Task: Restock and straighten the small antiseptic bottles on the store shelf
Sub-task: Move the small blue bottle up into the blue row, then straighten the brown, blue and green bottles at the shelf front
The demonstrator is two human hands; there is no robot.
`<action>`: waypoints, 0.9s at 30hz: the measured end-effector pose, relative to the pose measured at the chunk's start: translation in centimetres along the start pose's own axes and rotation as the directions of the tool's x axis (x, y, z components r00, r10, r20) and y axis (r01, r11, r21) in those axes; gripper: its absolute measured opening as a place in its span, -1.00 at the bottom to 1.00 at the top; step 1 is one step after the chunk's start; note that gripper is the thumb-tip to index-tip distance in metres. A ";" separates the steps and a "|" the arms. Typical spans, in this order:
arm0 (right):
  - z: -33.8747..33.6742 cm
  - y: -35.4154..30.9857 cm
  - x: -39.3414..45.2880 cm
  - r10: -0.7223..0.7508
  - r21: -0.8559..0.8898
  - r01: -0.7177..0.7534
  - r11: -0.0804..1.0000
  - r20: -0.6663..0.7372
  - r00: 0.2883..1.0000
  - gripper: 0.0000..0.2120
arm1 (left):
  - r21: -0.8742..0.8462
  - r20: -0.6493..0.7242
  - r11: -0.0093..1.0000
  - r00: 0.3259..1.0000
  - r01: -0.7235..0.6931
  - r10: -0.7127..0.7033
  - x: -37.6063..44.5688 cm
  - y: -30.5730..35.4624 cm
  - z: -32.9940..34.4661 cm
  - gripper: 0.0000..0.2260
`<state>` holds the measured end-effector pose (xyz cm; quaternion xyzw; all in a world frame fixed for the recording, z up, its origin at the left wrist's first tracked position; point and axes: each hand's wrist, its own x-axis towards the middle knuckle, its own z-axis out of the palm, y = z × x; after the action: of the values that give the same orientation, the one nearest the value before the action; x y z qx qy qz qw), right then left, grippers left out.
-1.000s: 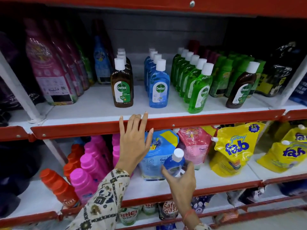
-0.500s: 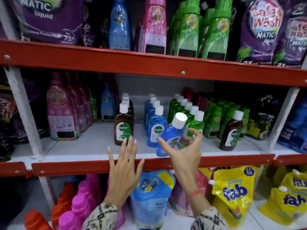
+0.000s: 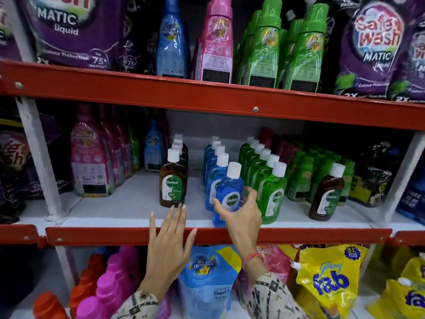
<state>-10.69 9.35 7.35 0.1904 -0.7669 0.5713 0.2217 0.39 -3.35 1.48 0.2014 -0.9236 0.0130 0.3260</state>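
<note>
Right hand (image 3: 241,217) wrapped around the lower body of a small blue Dettol bottle (image 3: 228,194), thumb on the left side of the label, fingers curled round the right side. Bottle tilted slightly, white cap leaning right, base at the front edge of the white middle shelf (image 3: 119,208), just ahead of the row of blue bottles (image 3: 212,166) running back into the shelf. Cannot tell whether the base fully rests on the shelf.

Left hand (image 3: 169,247) open and flat, fingers spread and pointing up, holding nothing. Fingertips (image 3: 178,207) reaching over the red shelf lip (image 3: 115,234) and touching or nearly touching the bottom of the front brown Dettol bottle (image 3: 173,183), upright at the head of its own row.

Just right of the held bottle, a row of green bottles (image 3: 266,180) with white caps, front one close beside the right hand's fingers. Farther right, a lone brown bottle (image 3: 327,194) standing well apart from the brown row.

Patterned sleeves (image 3: 273,298) on both forearms, a red thread band (image 3: 253,256) at the right wrist. Yellow pouches (image 3: 328,279) and pink bottles (image 3: 110,284) on the shelf below.
</note>
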 end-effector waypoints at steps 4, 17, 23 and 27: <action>0.0 0.7 0.3 -0.058 -0.066 0.061 0.996 0.037 0.998 -0.24 | -0.011 0.037 0.999 0.998 0.044 -0.043 0.3 0.2 -0.3 -0.39; -9.5 7.8 2.5 -0.070 -0.034 0.063 0.997 -0.285 0.956 -0.41 | -0.028 0.023 0.995 0.995 0.094 -0.094 0.5 0.8 -0.3 -0.36; -13.3 12.4 8.7 0.136 -0.133 -0.181 0.975 -0.290 0.947 -0.16 | -0.020 0.017 0.991 0.991 0.133 -0.133 0.6 1.1 -0.1 -0.35; -13.5 13.5 11.4 0.171 -0.192 -0.220 0.956 -0.243 0.955 -0.14 | -0.020 0.027 0.990 0.990 0.142 -0.141 0.5 1.0 0.1 -0.35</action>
<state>-25.85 25.58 6.33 0.0224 -0.8100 0.5211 0.2681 -0.39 -2.62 1.80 0.2630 -0.9111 -0.0229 0.3167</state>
